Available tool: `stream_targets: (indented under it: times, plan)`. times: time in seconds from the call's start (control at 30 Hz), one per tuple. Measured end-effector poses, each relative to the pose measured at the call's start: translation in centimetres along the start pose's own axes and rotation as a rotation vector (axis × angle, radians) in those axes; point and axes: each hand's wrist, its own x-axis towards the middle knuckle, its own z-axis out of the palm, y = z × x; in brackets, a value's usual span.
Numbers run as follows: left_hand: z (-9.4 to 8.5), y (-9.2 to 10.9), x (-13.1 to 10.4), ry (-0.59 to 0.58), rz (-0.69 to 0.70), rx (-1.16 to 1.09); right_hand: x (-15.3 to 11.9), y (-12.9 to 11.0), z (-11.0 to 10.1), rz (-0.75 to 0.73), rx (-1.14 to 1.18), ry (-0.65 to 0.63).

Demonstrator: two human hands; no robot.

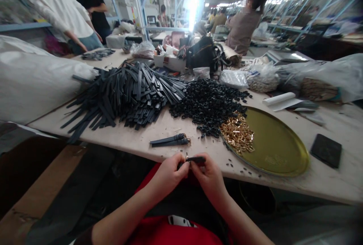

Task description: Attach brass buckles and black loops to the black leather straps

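Note:
At the table's front edge, my left hand (172, 168) pinches a small gold-coloured metal buckle (187, 157) near its fingertips. My right hand (210, 173) is closed on a dark strap (197, 159) that meets the buckle; how the two are joined is too small to tell. Just beyond my hands lie a few dark straps with gold fittings (168, 140), side by side. Farther back are a large heap of loose dark straps (136, 93) and a mound of small black loops (207, 101). Gold metal buckles (238, 133) are piled on the left side of a round gold tray (279, 139).
A black phone (326, 149) lies right of the tray. Black bits (241, 171) are scattered along the front edge. A big white sack (36, 82) stands at left, plastic-wrapped bundles (320, 82) at right, and a black bag (201, 54) behind. Several people work farther off.

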Motion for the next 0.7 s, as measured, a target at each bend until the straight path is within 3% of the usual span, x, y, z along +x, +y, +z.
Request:
stream_targets:
  times: [0.13,0.23,0.3,0.37,0.43,0.53,0.63,0.7]
  plan:
    - [-0.8,0.7,-0.8,-0.081,0.003,0.041,-0.3,-0.7,0.0,0.162,0.308,-0.148]
    - [-1.1,0.8,-0.5,-0.033,-0.019,-0.019,-0.4,-1.3,-0.3,0.059,0.234,-0.151]
    - [-1.1,0.7,0.0,-0.016,-0.017,-0.063,0.2,-1.4,-1.1,0.036,0.184,-0.249]
    - [-1.2,0.6,0.5,-0.049,0.011,-0.056,1.9,-1.2,-2.4,0.084,0.185,-0.386]
    - [-1.2,0.3,1.1,-0.092,0.024,-0.033,4.7,-0.5,-3.8,0.107,0.134,-0.38]
    - [-1.2,-0.3,2.1,-0.072,0.003,-0.061,9.7,1.2,-4.9,-0.049,-0.269,-0.119]
    - [-1.4,-1.0,3.1,-0.037,-0.026,-0.108,13.6,2.7,-4.1,-0.201,-0.933,-0.109]
    - [-1.6,-1.4,3.7,-0.047,-0.045,-0.127,14.8,3.3,-3.0,-0.243,-1.217,-0.15]
